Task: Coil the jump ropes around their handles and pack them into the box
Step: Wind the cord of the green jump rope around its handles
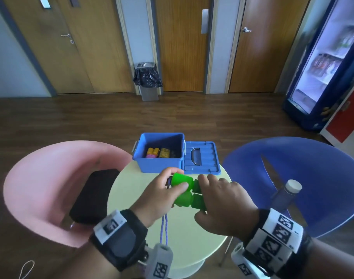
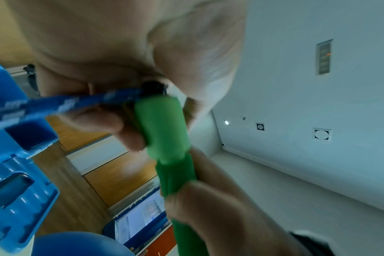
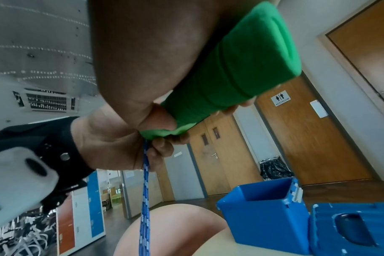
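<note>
I'm working over a small round table (image 1: 192, 234), pale yellow-green top, w/ a pink chair on its left side and a blue chair on its right. On its far edge sits the blue box (image 1: 152, 164), open, coiled ropes inside in yellow, pink and dark colours, and its lid (image 1: 206, 158) lies flat on the top, handle side up, just beside the box on the right, touching it. Near half of the top is partly hidden by my hands, can't tell what else rests there.
</note>
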The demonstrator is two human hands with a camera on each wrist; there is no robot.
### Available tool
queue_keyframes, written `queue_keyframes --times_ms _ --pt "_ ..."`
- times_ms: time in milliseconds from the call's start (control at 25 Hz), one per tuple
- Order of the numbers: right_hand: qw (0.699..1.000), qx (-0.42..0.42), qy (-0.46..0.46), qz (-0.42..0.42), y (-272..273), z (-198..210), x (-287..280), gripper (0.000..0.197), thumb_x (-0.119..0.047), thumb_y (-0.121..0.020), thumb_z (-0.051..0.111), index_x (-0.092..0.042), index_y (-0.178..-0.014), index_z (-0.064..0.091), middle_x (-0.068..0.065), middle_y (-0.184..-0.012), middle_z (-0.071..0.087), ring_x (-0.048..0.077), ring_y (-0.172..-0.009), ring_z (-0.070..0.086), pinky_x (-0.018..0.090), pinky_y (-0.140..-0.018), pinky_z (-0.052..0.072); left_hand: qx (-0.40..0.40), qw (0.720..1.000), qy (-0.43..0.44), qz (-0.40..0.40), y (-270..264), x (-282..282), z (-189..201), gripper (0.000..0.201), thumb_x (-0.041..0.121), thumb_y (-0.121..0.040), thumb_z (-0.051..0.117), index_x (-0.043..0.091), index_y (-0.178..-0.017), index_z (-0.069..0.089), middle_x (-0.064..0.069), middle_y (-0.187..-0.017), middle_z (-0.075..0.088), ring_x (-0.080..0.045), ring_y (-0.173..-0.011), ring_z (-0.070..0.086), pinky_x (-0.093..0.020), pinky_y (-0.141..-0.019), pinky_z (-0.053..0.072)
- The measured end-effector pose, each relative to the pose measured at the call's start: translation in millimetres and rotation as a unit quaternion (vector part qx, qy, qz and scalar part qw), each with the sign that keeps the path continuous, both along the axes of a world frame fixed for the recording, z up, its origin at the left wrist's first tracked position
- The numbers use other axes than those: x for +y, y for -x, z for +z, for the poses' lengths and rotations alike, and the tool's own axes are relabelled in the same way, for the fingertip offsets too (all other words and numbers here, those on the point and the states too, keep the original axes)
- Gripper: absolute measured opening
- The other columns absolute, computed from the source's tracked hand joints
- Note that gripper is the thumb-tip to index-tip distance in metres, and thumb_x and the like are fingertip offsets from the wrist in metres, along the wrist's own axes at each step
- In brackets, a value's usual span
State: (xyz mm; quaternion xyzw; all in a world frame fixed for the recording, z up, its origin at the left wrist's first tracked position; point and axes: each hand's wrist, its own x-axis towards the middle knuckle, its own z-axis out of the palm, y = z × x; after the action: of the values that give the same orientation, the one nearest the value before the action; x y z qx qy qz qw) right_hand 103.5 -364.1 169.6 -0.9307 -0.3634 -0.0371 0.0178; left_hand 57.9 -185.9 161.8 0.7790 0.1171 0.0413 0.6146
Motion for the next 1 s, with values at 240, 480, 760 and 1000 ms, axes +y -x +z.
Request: queue_keyframes --times_ms 240,480,760,1000 --pt "0.999 -0.022 -0.018 0.03 -0.2 7.2 19.0 0.052 -0.051 -0.063 0.044 -0.017 -0.102 0.049 -0.003 -0.084 0.046 0.026 -0.058 0.052 0.032 -0.049 0.041 -0.085 0.987 -0.036 0.134 0.6 4.4 -7.3 0.012 0.038 -0.094 0.062 0.029 -0.089 0.065 0.012 -0.077 0.067 -0.011 -0.07 0.064 -0.034 -0.064 0.054" --pt "0.999 -0.048 0.011 0.024 -9.1 14.9 20.1 0.076 -0.05 -0.055 0.06 -0.02 -0.124 0.051 -0.001 -0.085 0.054 0.027 -0.066 0.057 0.037 -0.059 0.047 -0.08 0.986 -0.023 0.146 0.7 13.2 -5.1 0.016 0.048 -0.09 0.064 0.032 -0.087 0.067 0.006 -0.079 0.069 -0.021 -0.076 0.067 -0.044 -0.066 0.058" --pt "0.999 0.026 -0.014 -0.014 -11.5 25.3 23.0 0.036 -0.038 -0.071 0.055 -0.022 -0.1 0.042 -0.003 -0.086 0.055 0.028 -0.078 0.059 0.033 -0.063 0.039 -0.083 0.986 -0.023 0.142 -8.0 10.9 0.0 0.028 0.056 -0.081 0.06 0.03 -0.087 0.068 0.005 -0.078 0.068 -0.025 -0.076 0.067 -0.043 -0.061 0.058" --pt "0.86 0.412 -0.27 -0.131 -28.2 18.2 5.0 0.03 -0.027 -0.065 0.064 -0.016 -0.087 0.047 -0.001 -0.068 0.052 0.018 -0.052 0.046 0.027 -0.054 0.037 -0.055 0.982 0.155 0.093 -10.4 5.7 3.6 0.042 0.048 -0.086 0.044 0.008 -0.092 0.056 -0.007 -0.058 0.04 -0.018 -0.046 0.029 -0.026 -0.046 0.021"
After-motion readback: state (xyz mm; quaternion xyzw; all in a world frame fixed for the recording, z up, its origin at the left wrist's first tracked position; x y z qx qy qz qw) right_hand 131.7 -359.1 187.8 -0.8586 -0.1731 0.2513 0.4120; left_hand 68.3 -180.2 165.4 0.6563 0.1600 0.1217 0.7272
